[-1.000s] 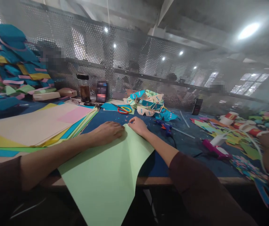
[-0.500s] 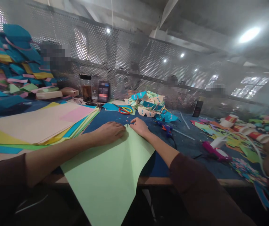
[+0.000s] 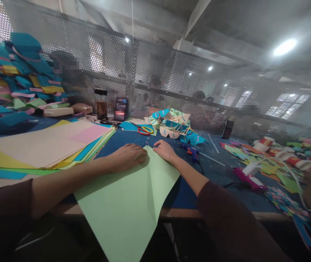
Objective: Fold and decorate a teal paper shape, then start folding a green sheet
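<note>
A large light green paper sheet [image 3: 122, 211] lies over the front edge of the blue-topped table [image 3: 185, 198], its lower corner hanging down. A crease runs down its right part, and the far edge shows a small notch between my hands. On the left part of that far edge rests my left hand [image 3: 129, 158], its fingers curled down on the paper. My right hand [image 3: 165, 151] grips the far edge just right of the notch, with its fingers bent. Some of the fingertips are hidden. Red and yellow-handled scissors [image 3: 145, 130] lie beyond my hands.
A stack of coloured paper [image 3: 46, 145] lies at left. Behind are a lidded jar [image 3: 101, 105], a phone [image 3: 121, 109] and piled paper masks [image 3: 173, 123]. To the right are a blue glue gun [image 3: 193, 152], a magenta device [image 3: 249, 179] and paper scraps [image 3: 270, 169].
The view has shifted slightly, so things sit a little lower. Both hands keep almost the same place on the green paper.
</note>
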The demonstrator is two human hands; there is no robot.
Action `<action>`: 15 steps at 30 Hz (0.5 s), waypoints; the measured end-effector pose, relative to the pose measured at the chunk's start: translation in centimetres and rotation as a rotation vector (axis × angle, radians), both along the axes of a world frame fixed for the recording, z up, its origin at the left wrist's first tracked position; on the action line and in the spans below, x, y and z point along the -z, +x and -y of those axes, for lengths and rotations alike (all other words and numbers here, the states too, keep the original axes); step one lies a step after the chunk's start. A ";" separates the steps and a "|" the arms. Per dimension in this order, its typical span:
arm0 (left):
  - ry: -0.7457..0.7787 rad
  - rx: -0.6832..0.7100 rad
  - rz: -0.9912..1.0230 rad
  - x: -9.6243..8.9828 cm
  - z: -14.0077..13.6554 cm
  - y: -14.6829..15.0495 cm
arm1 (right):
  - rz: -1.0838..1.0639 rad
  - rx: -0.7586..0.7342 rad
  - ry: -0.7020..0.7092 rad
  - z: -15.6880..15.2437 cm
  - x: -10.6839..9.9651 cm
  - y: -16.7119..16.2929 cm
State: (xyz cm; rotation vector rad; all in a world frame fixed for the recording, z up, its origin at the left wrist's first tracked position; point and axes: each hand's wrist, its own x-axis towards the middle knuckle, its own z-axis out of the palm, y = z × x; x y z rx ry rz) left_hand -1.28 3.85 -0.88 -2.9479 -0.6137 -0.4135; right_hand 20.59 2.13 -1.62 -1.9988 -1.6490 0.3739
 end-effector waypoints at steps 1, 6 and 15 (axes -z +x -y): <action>-0.003 0.000 0.005 0.1 0.0 0.0 | 0.004 -0.003 0.002 0.0 0.0 0.0; -0.017 0.010 0.005 0.1 0.0 0.0 | 0.008 -0.017 0.001 -0.1 0.3 0.2; 0.031 0.023 0.040 0.3 -0.1 -0.1 | -0.035 -0.016 0.001 0.3 -0.2 0.6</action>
